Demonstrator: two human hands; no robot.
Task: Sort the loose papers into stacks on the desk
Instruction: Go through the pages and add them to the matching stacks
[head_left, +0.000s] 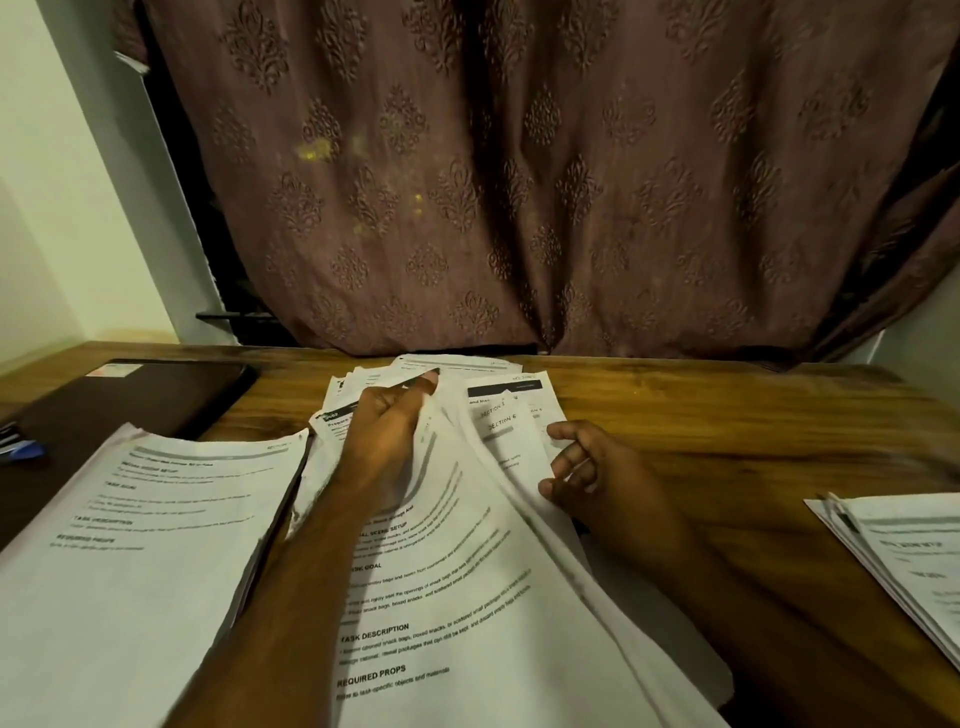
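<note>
A big brown curtain (519, 171) is hanging behind the desk (727, 431). The wooden desk is holding everything else.

In the middle of the desk, a messy pile (467, 597) of loose papers is lying fanned out. To the left of the pile, a neat stack (140, 545) is sitting, partly on a dark folder (130, 400). To the right of the pile, near the desk's edge, a second stack (904, 551) is sitting. Blue pens (21, 447) are lying left of the folder.

The left hand (384, 436) is reaching over the pile, and its fingers are curling round some sheets at the far end and lifting them. The right hand (597, 478) is resting on the right side of the pile, pinching the edge of a sheet between thumb and fingers.

Paper is very light and bendy, and it is flopping where it is lifted. The sheets look smooth, so they will likely slide over each other. Pulling hard could tear or crease one. I think a good place to hold is near an edge or corner, with the other hand pressing the pile flat.
</note>
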